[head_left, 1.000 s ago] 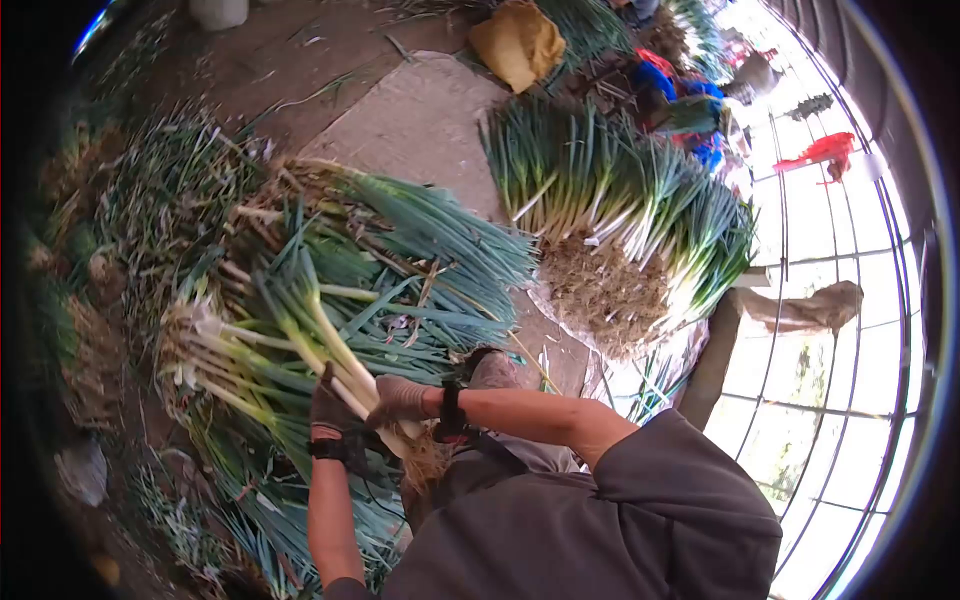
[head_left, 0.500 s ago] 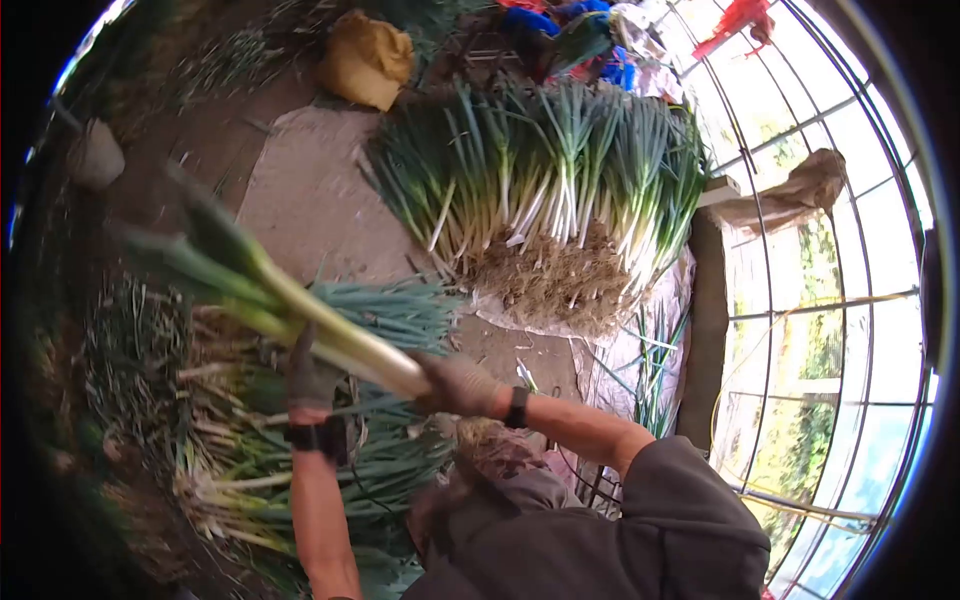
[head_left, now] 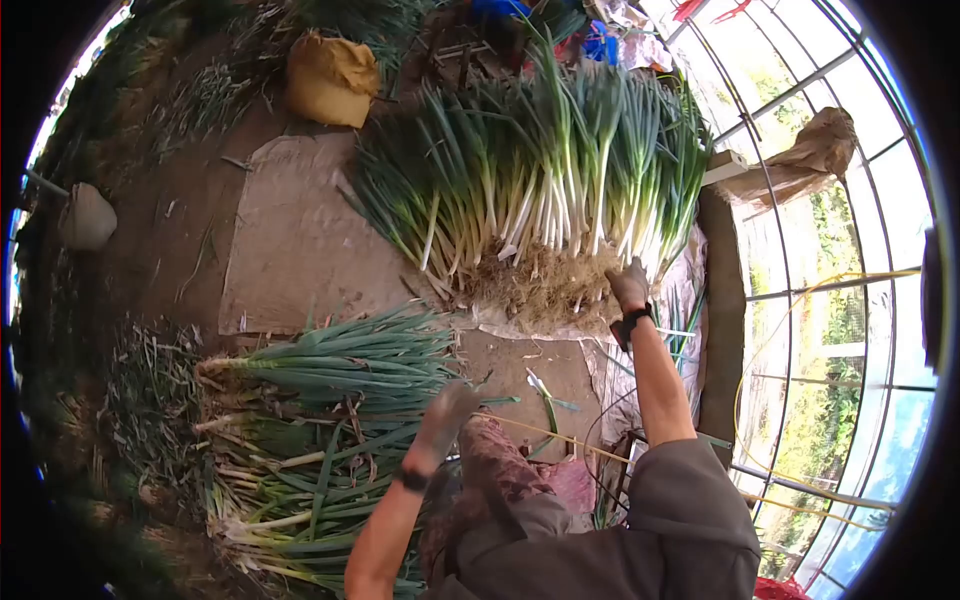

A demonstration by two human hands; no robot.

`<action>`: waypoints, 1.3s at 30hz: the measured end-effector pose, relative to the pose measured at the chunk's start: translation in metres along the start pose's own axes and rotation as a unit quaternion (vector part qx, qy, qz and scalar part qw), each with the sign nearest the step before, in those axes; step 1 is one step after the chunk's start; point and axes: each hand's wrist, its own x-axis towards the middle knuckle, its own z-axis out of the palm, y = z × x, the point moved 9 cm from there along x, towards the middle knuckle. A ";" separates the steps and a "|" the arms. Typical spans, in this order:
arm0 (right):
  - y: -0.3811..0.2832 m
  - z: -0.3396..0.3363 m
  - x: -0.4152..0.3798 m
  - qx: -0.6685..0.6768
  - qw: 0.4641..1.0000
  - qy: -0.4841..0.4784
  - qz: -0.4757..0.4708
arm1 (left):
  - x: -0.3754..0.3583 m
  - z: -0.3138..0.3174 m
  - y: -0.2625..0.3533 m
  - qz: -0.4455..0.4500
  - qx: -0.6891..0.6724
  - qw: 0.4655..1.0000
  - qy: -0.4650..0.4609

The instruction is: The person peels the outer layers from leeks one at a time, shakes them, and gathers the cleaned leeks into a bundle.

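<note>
Here's the big row of green onions [head_left: 560,170], dominating everything, leaves fanning away from the person and shaggy roots facing back. A loose pile of onions [head_left: 330,440] is lying on the person's side of that row, off to its left. Beyond the row's upper left, a yellow sack [head_left: 332,80] is slumping on the ground. And the right hand [head_left: 628,285] is hovering right at the row's root edge, towards its right end; whether its fingers are gripping a stalk, I'm not able to tell. The left hand [head_left: 447,415] is hanging well apart from the row, on the person's side, showing too blurred for reading its fingers.
</note>
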 end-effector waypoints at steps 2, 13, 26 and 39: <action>0.034 0.051 -0.024 0.028 0.996 0.017 -0.081 | -0.075 -0.077 -0.033 -0.038 0.046 0.992 0.107; -0.102 0.269 -0.478 0.013 0.720 -0.589 -0.367 | -0.562 -0.389 -0.278 0.095 0.015 0.661 0.744; -0.313 0.364 -0.879 -0.033 0.405 -0.620 -0.672 | -0.631 -0.469 -0.243 0.028 0.175 0.504 0.845; -0.345 0.445 -1.111 -0.163 0.541 -0.403 -0.720 | -0.630 -0.620 -0.251 -0.095 -0.022 0.644 0.759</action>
